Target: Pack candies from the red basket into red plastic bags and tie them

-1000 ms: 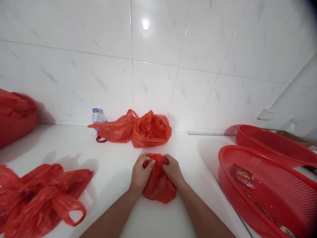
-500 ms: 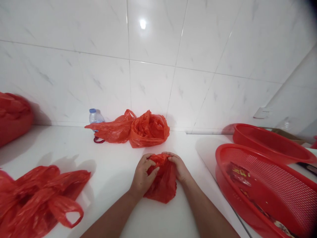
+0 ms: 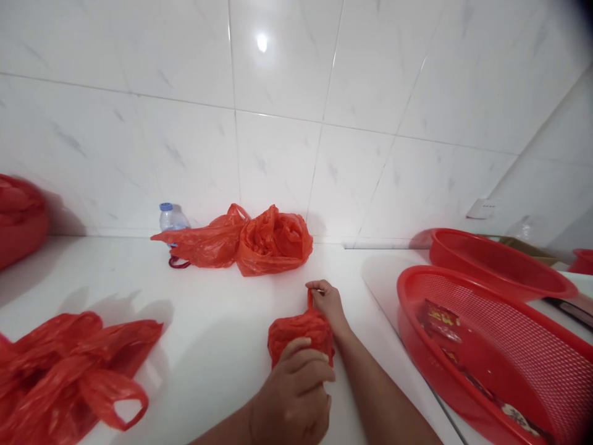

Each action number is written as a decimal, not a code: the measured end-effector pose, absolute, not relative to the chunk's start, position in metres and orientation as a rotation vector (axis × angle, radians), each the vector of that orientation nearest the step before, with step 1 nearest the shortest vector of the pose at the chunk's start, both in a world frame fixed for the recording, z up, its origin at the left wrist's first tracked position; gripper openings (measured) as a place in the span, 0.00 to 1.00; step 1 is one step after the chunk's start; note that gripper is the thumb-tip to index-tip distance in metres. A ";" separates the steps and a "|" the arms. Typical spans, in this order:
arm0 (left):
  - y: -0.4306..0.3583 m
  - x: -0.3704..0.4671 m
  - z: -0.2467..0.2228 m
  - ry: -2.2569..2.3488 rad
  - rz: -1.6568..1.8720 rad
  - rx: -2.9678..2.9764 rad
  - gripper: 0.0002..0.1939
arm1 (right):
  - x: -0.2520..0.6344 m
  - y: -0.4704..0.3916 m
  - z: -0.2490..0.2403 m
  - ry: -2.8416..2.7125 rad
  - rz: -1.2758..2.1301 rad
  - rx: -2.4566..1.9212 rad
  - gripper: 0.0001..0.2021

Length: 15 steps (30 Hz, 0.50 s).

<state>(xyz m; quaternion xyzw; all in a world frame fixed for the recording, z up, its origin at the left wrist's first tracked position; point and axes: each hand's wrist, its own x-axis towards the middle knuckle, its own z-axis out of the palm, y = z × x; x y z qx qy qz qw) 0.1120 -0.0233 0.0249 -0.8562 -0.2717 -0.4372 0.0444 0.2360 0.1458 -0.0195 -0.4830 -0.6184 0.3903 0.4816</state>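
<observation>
A small red plastic bag [image 3: 291, 330], bunched up round its contents, sits on the white tabletop in front of me. My right hand [image 3: 328, 303] pinches one strap of it between thumb and fingertips, and the strap stands up taut from the bag's far side. On the near side is my left hand [image 3: 296, 392], its fingers curled and its back towards me. It covers the bag's lower part. Whatever that hand may grip is hidden behind the fingers.
More red plastic bags [image 3: 273, 244] lie by the tiled wall, beside a capped clear bottle [image 3: 167, 217]. Loose bags [image 3: 69, 371] spread at the left front. On the right, a red mesh basket [image 3: 430, 352] holds dark red packets; a red basin [image 3: 500, 259] stands behind it.
My left hand has come off the bag's top and moved down and nearer to me. My right hand has drawn a strap up from the bag.
</observation>
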 end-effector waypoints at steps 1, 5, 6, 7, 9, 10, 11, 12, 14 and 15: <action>-0.026 0.115 0.024 -0.770 -1.325 -2.643 0.10 | 0.235 0.146 -0.020 -1.509 0.939 -1.185 0.12; -0.028 0.122 0.020 -0.570 -1.224 -2.744 0.11 | 0.234 0.144 -0.019 -1.558 0.897 -1.197 0.12; -0.028 0.123 0.019 -0.575 -1.195 -2.746 0.11 | 0.235 0.144 -0.019 -1.569 0.901 -1.193 0.11; -0.029 0.124 0.018 -0.608 -1.184 -2.726 0.10 | 0.236 0.143 -0.018 -1.577 0.911 -1.180 0.11; -0.030 0.125 0.018 -0.704 -1.211 -2.626 0.09 | 0.239 0.143 -0.016 -1.573 0.930 -1.136 0.12; -0.030 0.124 0.017 -0.757 -1.239 -2.560 0.08 | 0.241 0.143 -0.015 -1.564 0.935 -1.114 0.14; -0.030 0.122 0.017 -0.816 -1.264 -2.495 0.07 | 0.242 0.143 -0.014 -1.554 0.929 -1.100 0.16; -0.029 0.120 0.017 -0.881 -1.278 -2.436 0.05 | 0.243 0.143 -0.013 -1.548 0.917 -1.109 0.17; -0.024 0.113 0.017 -1.046 -1.263 -2.348 0.14 | 0.244 0.143 -0.012 -1.562 0.912 -1.146 0.18; -0.021 0.109 0.016 -1.139 -1.233 -2.331 0.21 | 0.243 0.143 -0.011 -1.575 0.920 -1.174 0.18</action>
